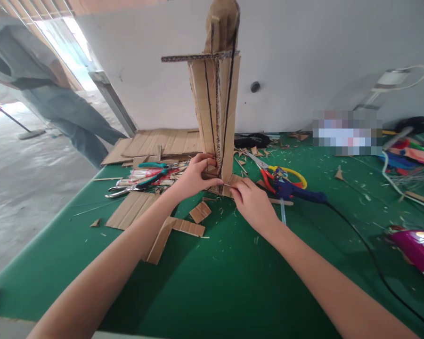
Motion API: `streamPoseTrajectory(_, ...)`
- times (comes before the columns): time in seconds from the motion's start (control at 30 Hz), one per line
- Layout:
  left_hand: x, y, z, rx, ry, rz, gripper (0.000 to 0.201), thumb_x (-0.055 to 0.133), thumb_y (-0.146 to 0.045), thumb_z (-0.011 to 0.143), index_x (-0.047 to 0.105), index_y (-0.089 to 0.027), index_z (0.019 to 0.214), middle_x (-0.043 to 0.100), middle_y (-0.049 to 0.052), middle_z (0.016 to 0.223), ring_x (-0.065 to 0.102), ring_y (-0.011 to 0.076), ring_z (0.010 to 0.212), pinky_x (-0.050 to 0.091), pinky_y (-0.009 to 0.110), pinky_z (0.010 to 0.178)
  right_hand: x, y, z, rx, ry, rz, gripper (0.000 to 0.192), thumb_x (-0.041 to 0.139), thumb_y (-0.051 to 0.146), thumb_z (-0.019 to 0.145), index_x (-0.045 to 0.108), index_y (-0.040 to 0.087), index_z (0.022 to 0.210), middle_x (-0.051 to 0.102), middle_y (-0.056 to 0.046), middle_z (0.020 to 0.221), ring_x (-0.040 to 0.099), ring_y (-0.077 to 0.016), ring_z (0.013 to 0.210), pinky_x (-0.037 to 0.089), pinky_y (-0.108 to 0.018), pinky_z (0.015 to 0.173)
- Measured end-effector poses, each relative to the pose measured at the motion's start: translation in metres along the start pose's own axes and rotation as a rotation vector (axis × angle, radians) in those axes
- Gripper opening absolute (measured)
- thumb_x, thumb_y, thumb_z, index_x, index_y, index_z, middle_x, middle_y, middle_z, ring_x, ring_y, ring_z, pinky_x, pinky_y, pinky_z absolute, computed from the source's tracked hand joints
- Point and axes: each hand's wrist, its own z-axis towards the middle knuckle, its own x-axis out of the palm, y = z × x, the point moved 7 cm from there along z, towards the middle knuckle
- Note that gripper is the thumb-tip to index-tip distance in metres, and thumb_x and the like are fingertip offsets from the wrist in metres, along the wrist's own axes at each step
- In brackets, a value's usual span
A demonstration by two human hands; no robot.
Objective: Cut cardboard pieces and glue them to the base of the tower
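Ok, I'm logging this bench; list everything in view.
Cardboard structure: 1, brown, centre
Cardboard pieces: several, brown, around structure
Pliers: count unclear, teal-handled, left
Scissors: 1, red-yellow handles, centre-right
Glue gun: 1, blue, beside scissors
Coil: 1, black, behind structure
Device: 1, magenta-white, right edge
Mixed pieces: many, multicoloured, far right
Fixture: 1, white, upper right
Wall: 1, whitish, behind
Floor: 1, grey, left
Table: 1, green, beneath
Person: 1, greyish clothes, left
Left hand: 1, bare, structure's base
Right hand: 1, bare, structure's base
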Motion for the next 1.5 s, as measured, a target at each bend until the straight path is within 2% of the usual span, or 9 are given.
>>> streamPoseTrajectory(0.2,0.0003,-0.0008,-0.0008,0.023,0.005,0.023,0.041,0.070,-0.044,0.071,0.059,-0.017,0.101,0.048,0.012,0.119,0.046,0.0259,0.117,0.038,0.043,0.102,0.0005,0.0016,-0.0018,-0.012,-0.007,-0.110,0.020,0.043,0.020,0.091,0.061,0.012,0.086,0.061,-0.009,0.091,0.061,-0.0182,0.070,0.041,-0.028,0.052)
streamPoseTrajectory(0.53,-0.0004,-0.0017,-0.0011,0.016,0.003,0.024,0.039,0.070,-0.043,0.071,0.058,-0.019,0.099,0.049,0.011,0.118,0.046,0.0264,0.117,0.038,0.045,0.101,0.0023,0.0056,-0.0016,-0.058,-0.017,-0.205,0.019,0.043,0.019,0.091,0.059,0.011,0.086,0.060,-0.009,0.088,0.059,-0.0170,0.068,0.040,-0.027,0.050)
streamPoseTrajectory(0.93,0.0003,-0.0030,-0.0011,0.027,-0.012,0.019,0.040,0.071,-0.044,0.070,0.058,-0.019,0.098,0.050,0.011,0.117,0.046,0.0267,0.116,0.037,0.046,0.102,0.0012,0.0022,0.0005,-0.018,-0.001,-0.142,0.014,0.048,0.018,0.089,0.059,0.012,0.084,0.061,-0.008,0.089,0.059,-0.0175,0.068,0.039,-0.028,0.051)
streamPoseTrajectory(1.2,0.0000,-0.0018,-0.0007,0.007,-0.017,-0.002,0.039,0.071,-0.044,0.069,0.059,-0.020,0.097,0.050,0.010,0.116,0.046,0.0274,0.115,0.039,0.047,0.100,0.0003,0.0031,0.0015,-0.013,0.022,-0.121,0.019,0.042,0.018,0.090,0.059,0.013,0.085,0.061,-0.009,0.090,0.060,-0.0184,0.071,0.040,-0.028,0.051)
streamPoseTrajectory(1.5,-0.0004,0.0006,-0.0003,0.018,-0.006,0.021,0.040,0.070,-0.045,0.070,0.058,-0.019,0.098,0.049,0.010,0.117,0.047,0.0263,0.115,0.038,0.044,0.101,-0.0016,0.0026,0.0035,0.006,0.057,-0.090,0.018,0.044,0.021,0.090,0.060,0.015,0.085,0.061,-0.009,0.091,0.061,-0.0189,0.073,0.042,-0.029,0.055)
